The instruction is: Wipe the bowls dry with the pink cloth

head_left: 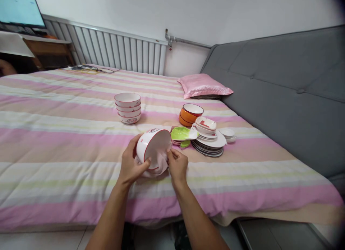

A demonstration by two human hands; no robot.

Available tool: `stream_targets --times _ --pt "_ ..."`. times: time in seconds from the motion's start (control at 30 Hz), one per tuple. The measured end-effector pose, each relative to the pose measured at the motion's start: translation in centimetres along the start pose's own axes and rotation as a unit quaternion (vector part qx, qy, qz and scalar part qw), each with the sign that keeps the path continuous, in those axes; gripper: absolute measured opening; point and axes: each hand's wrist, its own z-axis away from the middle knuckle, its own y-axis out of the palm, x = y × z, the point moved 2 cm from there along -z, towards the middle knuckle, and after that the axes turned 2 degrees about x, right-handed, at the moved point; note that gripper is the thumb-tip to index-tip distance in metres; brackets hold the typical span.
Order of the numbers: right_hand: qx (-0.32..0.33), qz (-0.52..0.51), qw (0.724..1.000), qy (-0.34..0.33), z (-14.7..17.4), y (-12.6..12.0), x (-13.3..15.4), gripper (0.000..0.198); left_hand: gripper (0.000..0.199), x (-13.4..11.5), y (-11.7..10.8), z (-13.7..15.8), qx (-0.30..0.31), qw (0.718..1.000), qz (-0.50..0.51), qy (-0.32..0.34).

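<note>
A white bowl [145,144] with a red rim is tipped on its side above the bed, its opening facing right. My left hand [130,162] grips it, thumb over the near rim and fingers behind the wall. A pale pink cloth [159,165] lies partly inside the bowl and bunches beneath it. My right hand [177,163] pinches the cloth at the bowl's right rim. Beyond the bowl stands a stack of matching white bowls [128,110]. Close to my right hand lie green leaf-shaped dishes [182,134].
Orange bowls [188,115], a pile of plates [208,146] topped with small dishes [206,123], and small white dishes [227,133] stand to the right on the striped bed [81,153]. Farther back are a pink pillow [205,85], cables [94,68] and a grey headboard [283,88].
</note>
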Motion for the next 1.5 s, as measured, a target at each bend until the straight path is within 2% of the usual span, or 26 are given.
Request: stream_targets --times 0.13,0.47,0.83,1.07,1.3,1.5 --pt "-0.013 -0.003 1.0 -0.001 -0.1 0.0 0.0 0.032 0.074 0.1 -0.3 0.1 0.025 1.0 -0.006 0.005" --pt "-0.049 0.058 0.995 -0.058 0.1 -0.4 1.1 0.033 0.075 0.1 -1.2 0.2 0.061 0.997 -0.028 0.024" --pt "-0.105 0.095 0.983 -0.119 -0.1 -1.0 1.4 0.036 0.075 -0.3 -1.2 0.1 0.096 0.992 -0.064 0.05" --pt "-0.116 0.096 0.979 -0.139 -0.2 -1.2 1.4 0.036 0.075 -0.7 -1.0 0.0 0.114 0.989 -0.083 0.044" --pt "-0.123 0.079 0.973 -0.178 -0.2 -1.2 1.5 0.032 0.076 -0.8 -1.0 0.0 0.1 0.989 -0.079 0.077" --pt "-0.098 0.03 0.982 -0.156 -0.2 -0.8 1.8 0.031 0.069 -0.8 -0.8 0.4 0.039 0.995 -0.033 0.085"
